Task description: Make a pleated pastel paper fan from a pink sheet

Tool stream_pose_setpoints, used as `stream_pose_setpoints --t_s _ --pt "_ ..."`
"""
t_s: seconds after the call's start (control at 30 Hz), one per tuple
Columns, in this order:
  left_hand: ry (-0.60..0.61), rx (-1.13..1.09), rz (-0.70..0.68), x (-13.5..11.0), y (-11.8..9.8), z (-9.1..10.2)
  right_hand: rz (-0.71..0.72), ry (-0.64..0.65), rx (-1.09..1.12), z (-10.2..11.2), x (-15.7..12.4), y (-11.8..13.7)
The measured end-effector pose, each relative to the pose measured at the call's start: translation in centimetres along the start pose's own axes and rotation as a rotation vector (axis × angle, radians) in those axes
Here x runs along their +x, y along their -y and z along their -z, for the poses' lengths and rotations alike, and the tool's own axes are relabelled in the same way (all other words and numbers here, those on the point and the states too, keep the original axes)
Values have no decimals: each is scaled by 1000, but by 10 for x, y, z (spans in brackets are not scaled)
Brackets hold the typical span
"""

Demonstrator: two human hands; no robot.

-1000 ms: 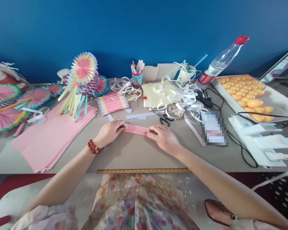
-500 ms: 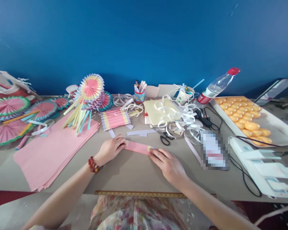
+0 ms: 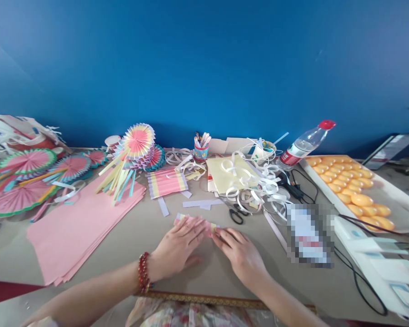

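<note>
My left hand (image 3: 177,250) lies flat across a narrow folded strip of pink paper (image 3: 209,227), its fingers stretched out over the strip. Yellow and lilac bands show at both ends of the paper; the middle is hidden beneath my fingers. At the right end, the fingertips of my right hand (image 3: 242,255) hold the strip down on the table, with the thumb out of sight. Just beyond lie a pleated pink, yellow and lilac paper (image 3: 168,181), some lilac paper strips (image 3: 202,203) and black-handled scissors (image 3: 236,216).
Pink paper sheets (image 3: 78,231) are stacked at left, beside several folded paper fans (image 3: 138,141). Curled white strips (image 3: 255,188) cover a cream sheet (image 3: 221,175). To the right stand a bottle (image 3: 301,147), a tray (image 3: 404,202) of yellow oval pieces and a power strip (image 3: 371,268) with cables.
My left hand has moved from the strip's left end to lie flat over its middle. My right hand stays at the right end. The view has tilted up slightly.
</note>
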State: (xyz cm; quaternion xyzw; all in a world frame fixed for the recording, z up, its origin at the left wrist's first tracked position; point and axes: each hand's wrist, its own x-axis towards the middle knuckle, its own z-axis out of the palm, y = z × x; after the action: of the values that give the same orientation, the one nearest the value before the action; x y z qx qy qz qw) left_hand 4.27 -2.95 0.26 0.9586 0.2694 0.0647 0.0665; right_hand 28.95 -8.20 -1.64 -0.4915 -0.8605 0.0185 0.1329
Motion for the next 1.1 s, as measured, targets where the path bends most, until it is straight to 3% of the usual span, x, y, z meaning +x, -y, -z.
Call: stream_pose_setpoints --t_s 0.2,0.33,0.53,0.73,0.87,0.97,1.1 --pt "39 -88 -45 -4 6 -16 -21 -11 24 -6 -3 -1" --pt "57 -112 -45 -5 8 -16 -25 6 47 -4 -4 -5" --pt "91 -114 -19 -5 6 -16 85 8 102 -6 -12 -15" --pt "89 -152 -15 -5 6 -14 42 -28 88 -12 -13 -11" --pt "41 -242 -15 -8 12 -7 41 -79 85 -9 -11 -11" --pt "-59 -283 95 -13 20 -5 20 -103 82 -6 -10 -10" --pt "-56 -113 155 -18 26 -11 -56 -108 142 1 -4 -5"
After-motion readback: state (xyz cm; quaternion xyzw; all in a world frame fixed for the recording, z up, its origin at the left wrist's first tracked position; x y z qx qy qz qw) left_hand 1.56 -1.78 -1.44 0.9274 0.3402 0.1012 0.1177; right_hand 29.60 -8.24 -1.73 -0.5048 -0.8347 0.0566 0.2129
